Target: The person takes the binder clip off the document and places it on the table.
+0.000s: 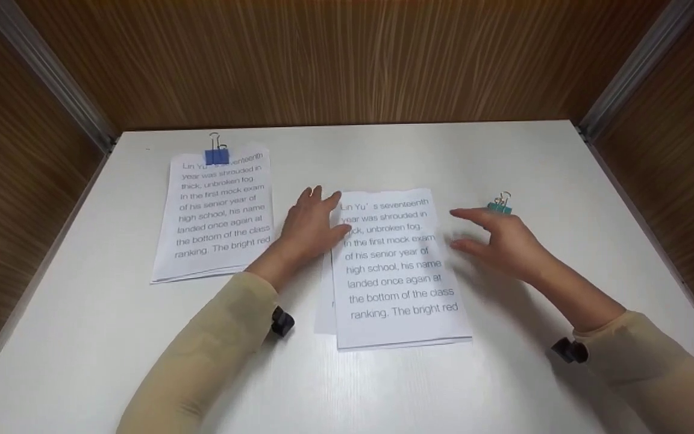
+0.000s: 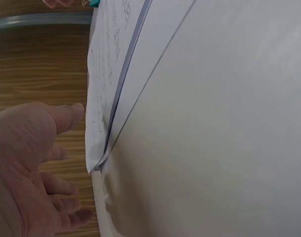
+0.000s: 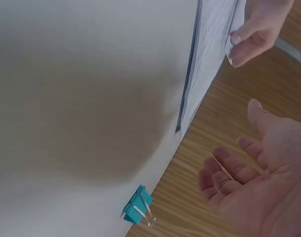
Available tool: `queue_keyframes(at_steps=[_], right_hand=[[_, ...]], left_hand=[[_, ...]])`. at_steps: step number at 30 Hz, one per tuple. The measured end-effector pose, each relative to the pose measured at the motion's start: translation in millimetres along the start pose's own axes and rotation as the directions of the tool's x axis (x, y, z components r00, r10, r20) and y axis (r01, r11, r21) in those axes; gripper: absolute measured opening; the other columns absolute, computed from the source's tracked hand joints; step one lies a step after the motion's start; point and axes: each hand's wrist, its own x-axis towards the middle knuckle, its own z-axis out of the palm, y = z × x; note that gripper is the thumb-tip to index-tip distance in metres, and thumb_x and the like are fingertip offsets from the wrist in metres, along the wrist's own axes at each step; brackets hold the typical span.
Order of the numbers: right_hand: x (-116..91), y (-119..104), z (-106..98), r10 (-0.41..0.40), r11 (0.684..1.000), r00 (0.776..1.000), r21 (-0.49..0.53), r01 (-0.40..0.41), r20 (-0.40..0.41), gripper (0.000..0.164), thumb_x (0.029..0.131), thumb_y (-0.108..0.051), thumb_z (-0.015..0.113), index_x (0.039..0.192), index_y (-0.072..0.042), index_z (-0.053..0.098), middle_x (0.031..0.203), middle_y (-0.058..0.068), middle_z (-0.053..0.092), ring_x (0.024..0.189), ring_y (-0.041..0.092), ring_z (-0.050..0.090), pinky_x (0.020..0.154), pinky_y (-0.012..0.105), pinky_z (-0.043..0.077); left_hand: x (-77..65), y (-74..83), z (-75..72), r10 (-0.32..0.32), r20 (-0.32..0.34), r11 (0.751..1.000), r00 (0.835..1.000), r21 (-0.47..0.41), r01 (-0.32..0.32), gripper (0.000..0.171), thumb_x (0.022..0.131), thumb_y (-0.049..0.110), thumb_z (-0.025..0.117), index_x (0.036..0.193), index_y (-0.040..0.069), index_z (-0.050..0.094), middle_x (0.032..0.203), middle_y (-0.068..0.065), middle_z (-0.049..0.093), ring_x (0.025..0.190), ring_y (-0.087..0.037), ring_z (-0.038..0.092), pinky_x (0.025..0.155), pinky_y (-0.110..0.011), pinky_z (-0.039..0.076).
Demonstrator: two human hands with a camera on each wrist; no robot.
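A stack of printed sheets (image 1: 392,271) lies at the middle of the white table, with a lower sheet (image 1: 325,310) showing past its left edge. At the stack's upper left my left hand (image 1: 314,223) has its fingers spread, the thumb overlapping the paper's edge in the head view. In the left wrist view that hand (image 2: 32,168) shows thumb and fingers apart. My right hand (image 1: 509,241) hovers off the stack's right side, thumb and forefinger parted with nothing between them. Just beyond it stands a teal binder clip (image 1: 499,207), partly hidden by the hand in the head view.
To the left lies a second stack of printed sheets (image 1: 220,211), with a blue binder clip (image 1: 217,157) on its top edge. Wood-grain panels (image 1: 347,66) wall in the table (image 1: 395,392) at the back and sides.
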Motion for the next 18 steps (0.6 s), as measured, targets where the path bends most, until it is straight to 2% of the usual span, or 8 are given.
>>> queue_keyframes(at_steps=[2,5,10,12,18], right_hand=[[-4,-6,5,-0.019,1.0,0.999,-0.023,0.02,0.025,0.057,0.092,-0.014,0.085,0.144,-0.003,0.065,0.143,0.019,0.065,0.135,0.041,0.059,0.111,0.058,0.047],[-9,-16,11,-0.026,0.997,0.997,-0.065,0.031,0.078,0.061,0.091,-0.015,0.086,0.147,-0.005,0.063,0.148,0.019,0.061,0.139,0.043,0.056,0.113,0.059,0.045],[-16,-29,20,-0.071,0.981,0.987,-0.167,0.095,0.143,0.07,0.089,-0.024,0.089,0.15,-0.006,0.06,0.155,0.021,0.054,0.141,0.045,0.053,0.112,0.059,0.047],[-20,-33,23,-0.102,0.97,0.982,-0.201,0.134,0.16,0.073,0.088,-0.027,0.09,0.151,-0.006,0.06,0.157,0.021,0.052,0.141,0.046,0.053,0.111,0.06,0.047],[-33,-40,34,-0.122,0.94,0.961,-0.282,0.192,0.247,0.083,0.087,-0.041,0.089,0.155,-0.007,0.055,0.162,0.022,0.046,0.147,0.047,0.045,0.113,0.064,0.043]], left_hand=[[-9.2,5.4,-1.5,0.005,0.007,0.996,1.0,0.092,-0.006,0.075,0.101,0.047,0.068,0.162,0.009,0.046,0.167,-0.029,0.032,0.158,-0.045,0.024,0.125,-0.057,0.028],[-26.4,11.9,-0.7,0.03,0.035,0.987,0.999,0.156,-0.035,0.08,0.1,0.054,0.067,0.162,0.009,0.044,0.168,-0.027,0.031,0.158,-0.045,0.024,0.126,-0.059,0.024],[-58.0,20.3,3.0,0.068,0.083,0.976,0.994,0.203,-0.084,0.091,0.097,0.064,0.064,0.166,0.01,0.037,0.17,-0.023,0.03,0.158,-0.044,0.024,0.128,-0.062,0.014],[-69.6,22.6,4.8,0.09,0.099,0.968,0.991,0.225,-0.11,0.094,0.096,0.067,0.064,0.166,0.01,0.036,0.17,-0.022,0.031,0.158,-0.043,0.026,0.127,-0.063,0.014],[-97.9,24.3,12.7,0.144,0.168,0.947,0.975,0.262,-0.185,0.1,0.095,0.073,0.059,0.167,0.009,0.033,0.17,-0.023,0.03,0.157,-0.042,0.027,0.126,-0.066,0.014]])
